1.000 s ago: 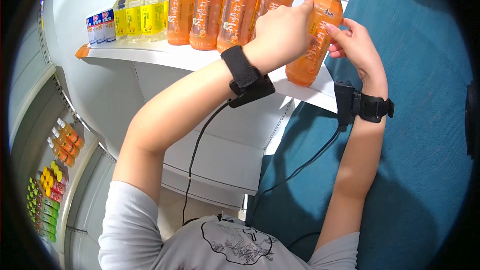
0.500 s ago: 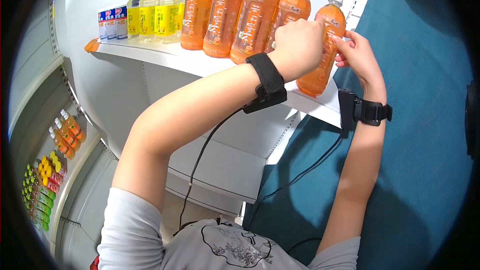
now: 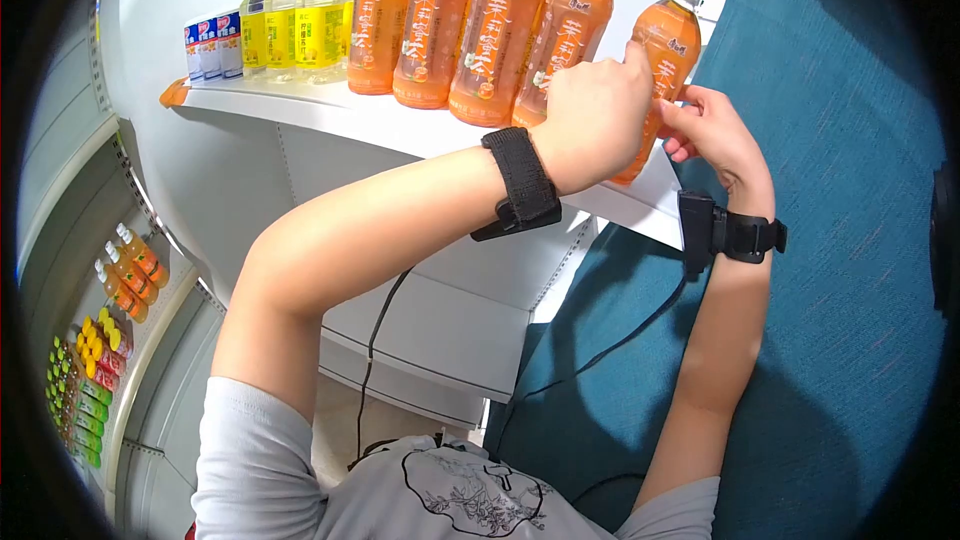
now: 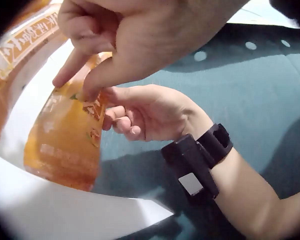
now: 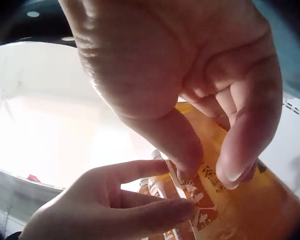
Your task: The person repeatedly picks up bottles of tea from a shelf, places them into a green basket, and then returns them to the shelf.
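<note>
In head view, on R side from 1 to 5 o'cl., see teal surface [image 3: 850,240], carpet-like; across top, from 10 to 1 o'cl., see white shelf [image 3: 350,125]. On it find front row of 4 orange btls. [image 3: 498,35] approx. at 12 o'cl., more caps behind; toward 11 o'cl. yellow-label btls. [image 3: 318,32]; at 10 o'cl. blue-white cartons [image 3: 215,46]. At 8 o'cl. see lower shelf [image 3: 150,380] w/ small orange btls. [image 3: 125,278] and other colourful ones. At 1 o'cl. find held btl. [image 3: 672,38], orange, w/ white cap, apart from front row, base at R end of white shelf, looking tilted in this view; exact lean, cannot tell. On its 8 o'cl. side see L hand [image 3: 600,120], clamped on held btl. w/ index and thumb, remaining fingers curled. On its 4 o'cl. side see R hand [image 3: 712,135], likewise clamped on held btl., thumb and fingertips pressed on label area. In R wrist view, see both thumbs close together on printed label [image 5: 202,205]. On wrists see black straps [image 3: 525,175]. At 6 o'cl. see grey shirt [image 3: 400,500] w/ dark line print on chest.
</note>
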The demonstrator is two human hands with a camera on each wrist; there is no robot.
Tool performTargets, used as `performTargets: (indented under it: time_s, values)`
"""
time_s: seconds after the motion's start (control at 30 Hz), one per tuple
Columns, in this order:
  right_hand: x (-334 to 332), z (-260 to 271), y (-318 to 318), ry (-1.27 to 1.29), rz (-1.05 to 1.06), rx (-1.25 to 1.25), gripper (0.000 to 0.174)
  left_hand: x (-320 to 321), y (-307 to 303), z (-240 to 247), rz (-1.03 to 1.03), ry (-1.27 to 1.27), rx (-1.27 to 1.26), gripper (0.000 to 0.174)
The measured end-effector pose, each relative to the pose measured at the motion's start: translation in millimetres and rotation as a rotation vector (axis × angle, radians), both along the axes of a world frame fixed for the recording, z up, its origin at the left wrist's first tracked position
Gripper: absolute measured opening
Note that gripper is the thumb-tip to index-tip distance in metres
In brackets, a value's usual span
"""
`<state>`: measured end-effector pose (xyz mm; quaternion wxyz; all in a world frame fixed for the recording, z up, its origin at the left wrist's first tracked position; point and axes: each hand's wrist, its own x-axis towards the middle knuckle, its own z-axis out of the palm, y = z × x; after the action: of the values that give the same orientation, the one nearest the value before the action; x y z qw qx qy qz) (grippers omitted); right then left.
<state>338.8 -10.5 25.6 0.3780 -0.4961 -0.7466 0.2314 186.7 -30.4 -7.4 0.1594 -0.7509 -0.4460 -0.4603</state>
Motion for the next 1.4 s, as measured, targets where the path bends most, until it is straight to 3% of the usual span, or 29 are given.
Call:
performTargets:
  time_s: [0.07,0.3,0.4,0.5,0.63,0.8,1.2,1.27,1.4]
  values:
    - [-0.7,-0.8,9.3,0.005,0.004,0.005,0.030,2.5,6.8,-2.7,0.008,-0.001,-0.029,0.024]
    - [-4.9,-5.9,36.6,0.049,-0.024,0.001,0.028,8.6,22.8,-6.2,-0.003,-0.043,-0.151,0.025]
    - [-8.3,-7.2,49.9,0.043,-0.006,-0.004,0.028,10.2,30.3,-4.4,-0.023,-0.082,-0.272,0.029]
    - [-13.0,-4.2,60.2,0.043,-0.018,-0.007,0.027,9.9,33.1,3.3,-0.039,-0.116,-0.456,0.045]
    - [-13.9,-3.4,64.4,0.014,0.004,-0.035,0.033,10.7,41.6,2.6,-0.080,-0.140,-0.474,0.038]
    - [-17.9,-3.2,72.6,-0.012,0.004,-0.045,0.034,8.7,47.0,4.3,-0.146,-0.203,-0.606,0.046]
    - [-12.8,-9.6,84.5,0.053,0.001,-0.014,0.028,12.5,38.0,1.7,-0.132,-0.225,-0.614,0.039]
    - [-8.7,-5.8,76.5,-0.007,0.009,-0.132,0.029,13.8,33.8,-1.3,-0.119,-0.232,-0.590,0.038]
    - [4.0,-15.5,18.1,0.545,0.042,0.015,0.033,6.4,9.1,-15.0,-0.122,-0.198,-0.404,0.027]
